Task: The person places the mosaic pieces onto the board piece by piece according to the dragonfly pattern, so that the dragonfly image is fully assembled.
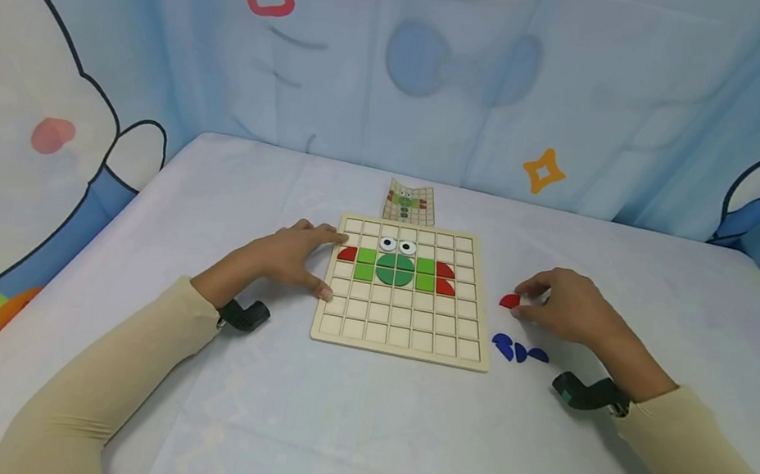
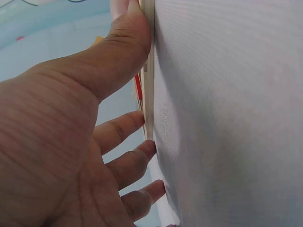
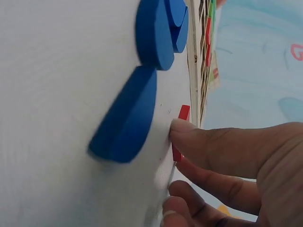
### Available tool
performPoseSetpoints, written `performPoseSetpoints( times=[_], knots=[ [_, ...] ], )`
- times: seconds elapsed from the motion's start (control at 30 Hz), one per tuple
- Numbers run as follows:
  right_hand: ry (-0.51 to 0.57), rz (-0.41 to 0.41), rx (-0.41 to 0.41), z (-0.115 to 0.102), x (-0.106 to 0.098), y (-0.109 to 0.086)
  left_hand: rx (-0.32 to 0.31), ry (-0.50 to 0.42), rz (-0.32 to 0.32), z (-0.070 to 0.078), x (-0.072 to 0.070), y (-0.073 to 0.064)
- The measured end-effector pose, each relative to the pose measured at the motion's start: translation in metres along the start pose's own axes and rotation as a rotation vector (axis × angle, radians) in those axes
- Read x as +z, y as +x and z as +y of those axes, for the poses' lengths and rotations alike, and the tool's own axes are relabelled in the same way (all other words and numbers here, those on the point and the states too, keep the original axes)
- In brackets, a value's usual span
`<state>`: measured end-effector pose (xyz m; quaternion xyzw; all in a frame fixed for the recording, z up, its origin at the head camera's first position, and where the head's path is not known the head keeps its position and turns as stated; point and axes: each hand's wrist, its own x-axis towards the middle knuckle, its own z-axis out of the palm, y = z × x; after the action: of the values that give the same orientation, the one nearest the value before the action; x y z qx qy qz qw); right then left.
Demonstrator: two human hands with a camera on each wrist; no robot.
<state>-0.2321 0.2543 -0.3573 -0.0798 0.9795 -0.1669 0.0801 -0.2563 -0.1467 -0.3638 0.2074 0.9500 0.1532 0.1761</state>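
The wooden grid board lies flat on the table. Green squares, two dark green shapes forming a circle, two eye discs and red quarter-round pieces sit in its cells. My left hand rests against the board's left edge, thumb near the front and fingers spread farther back. Right of the board, my right hand pinches a red piece between thumb and fingertips, low over the table. Its thumb covers part of that piece in the right wrist view.
Several blue curved pieces lie close together on the cloth, right of the board and nearer than the right hand. A small pattern card stands behind the board, showing a similar figure. A printed curtain hangs behind the table.
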Motion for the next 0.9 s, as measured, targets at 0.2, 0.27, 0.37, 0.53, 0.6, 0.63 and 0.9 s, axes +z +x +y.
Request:
performPoseSetpoints(
  times=[0.2,0.27,0.37,0.53,0.6,0.63,0.9],
  knots=[
    [0.02,-0.001,0.005,0.001,0.001,0.0,-0.011,-0.004,-0.005,0.001,-0.001,-0.001],
    [0.018,0.0,-0.001,0.001,0.001,0.0,-0.01,-0.003,-0.005,0.001,-0.001,-0.001],
    [0.008,0.004,-0.004,0.0,0.001,0.0,-0.01,0.0,-0.004,0.002,-0.001,-0.001],
    [-0.02,0.01,-0.01,-0.003,0.002,-0.003,-0.013,0.003,-0.004,0.001,-0.001,-0.001],
    [-0.035,0.015,-0.015,-0.005,0.001,-0.005,-0.012,0.004,-0.006,0.001,-0.001,-0.001],
    [-0.043,0.018,-0.015,-0.006,0.001,-0.006,-0.012,0.005,-0.005,0.001,-0.001,-0.001],
    [-0.062,0.011,0.002,-0.01,0.001,-0.008,0.0,0.005,-0.004,0.001,-0.001,0.0]
  ],
)
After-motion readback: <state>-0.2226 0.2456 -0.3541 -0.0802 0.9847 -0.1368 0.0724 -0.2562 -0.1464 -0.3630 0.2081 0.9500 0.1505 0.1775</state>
